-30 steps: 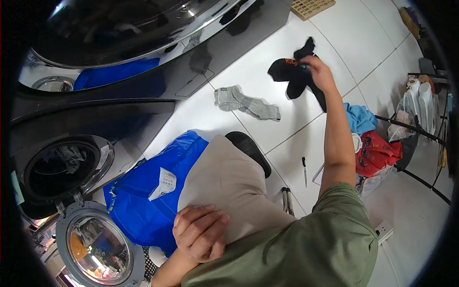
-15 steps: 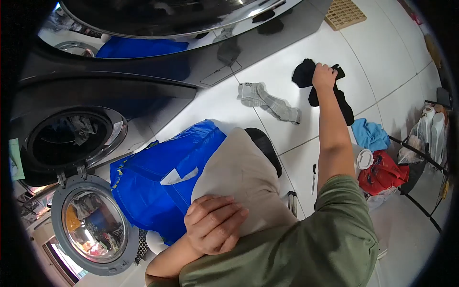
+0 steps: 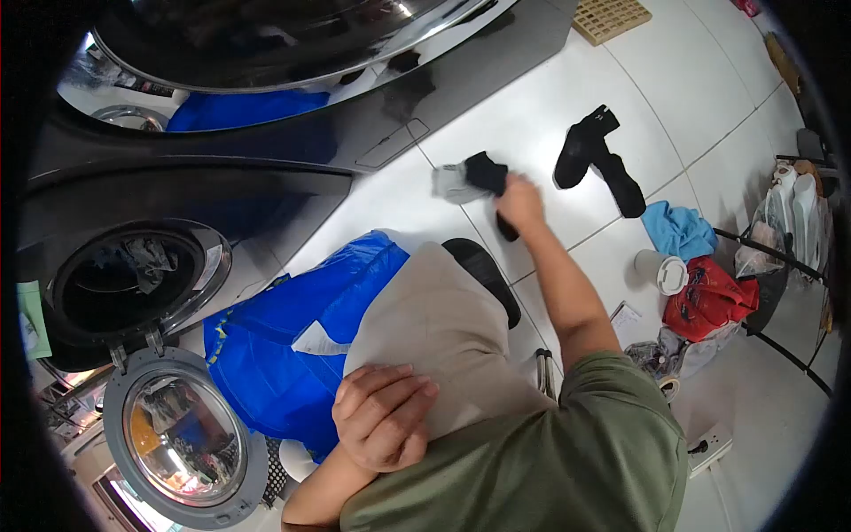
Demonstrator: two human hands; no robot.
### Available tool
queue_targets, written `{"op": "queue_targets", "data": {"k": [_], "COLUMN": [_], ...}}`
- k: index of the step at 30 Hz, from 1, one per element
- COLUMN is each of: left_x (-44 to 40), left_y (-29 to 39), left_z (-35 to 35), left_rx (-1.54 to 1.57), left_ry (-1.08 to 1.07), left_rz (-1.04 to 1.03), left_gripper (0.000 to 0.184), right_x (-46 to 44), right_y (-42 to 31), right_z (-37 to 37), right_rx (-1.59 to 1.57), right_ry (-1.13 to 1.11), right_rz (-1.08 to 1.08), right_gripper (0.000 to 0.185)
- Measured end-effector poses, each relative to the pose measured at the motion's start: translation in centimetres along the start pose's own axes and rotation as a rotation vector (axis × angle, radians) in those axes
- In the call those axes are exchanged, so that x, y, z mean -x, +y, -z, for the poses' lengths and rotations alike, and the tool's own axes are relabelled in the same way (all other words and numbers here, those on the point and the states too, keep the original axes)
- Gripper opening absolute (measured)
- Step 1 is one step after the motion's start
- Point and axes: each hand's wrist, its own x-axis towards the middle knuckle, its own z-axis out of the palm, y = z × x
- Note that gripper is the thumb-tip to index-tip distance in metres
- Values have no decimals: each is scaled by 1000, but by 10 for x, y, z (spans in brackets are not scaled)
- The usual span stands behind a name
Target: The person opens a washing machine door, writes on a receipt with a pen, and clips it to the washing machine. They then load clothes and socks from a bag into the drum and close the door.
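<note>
My right hand (image 3: 523, 204) is blurred and pinches a black sock (image 3: 485, 173) over the floor. Part of that sock covers a grey sock (image 3: 449, 183), whose remaining length is hidden behind the black sock and my hand. To the right, two more black socks (image 3: 581, 152) lie partly overlapping on the white tiles. My left hand (image 3: 386, 417) rests on my beige-trousered leg (image 3: 434, 310), its fingers curled together with nothing visible in them.
A blue bag (image 3: 284, 355) stands left of my leg, beside an open washer door (image 3: 186, 434). Dark machines (image 3: 266, 177) line the upper left. A light blue cloth (image 3: 678, 229), white cup (image 3: 660, 270) and red bag (image 3: 714, 297) sit at right. A wooden grate (image 3: 612, 18) lies at the top.
My right hand has moved left from the black socks, carrying one sock to the grey socks. The other black socks stay on the floor. My left hand keeps its place on the leg.
</note>
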Motion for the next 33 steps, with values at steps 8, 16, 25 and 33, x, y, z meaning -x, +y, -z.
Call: {"op": "queue_targets", "data": {"k": [8,16,25,33], "left_x": [10,47,187,251], "left_y": [-7,-11,-58,-109], "left_z": [3,27,154,179], "left_rx": [49,133,-237,-184], "left_ry": [32,125,733,1452], "left_rz": [-12,-22,413,595], "left_gripper": [28,31,33,23], "right_x": [-73,-49,68,242], "right_y": [94,117,-259,-572], "right_z": [95,19,207,177], "right_rx": [-3,42,-344,117], "right_ry": [88,151,47,277], "right_rz": [-734,-6,908,2278], "right_gripper": [92,55,58,30]}}
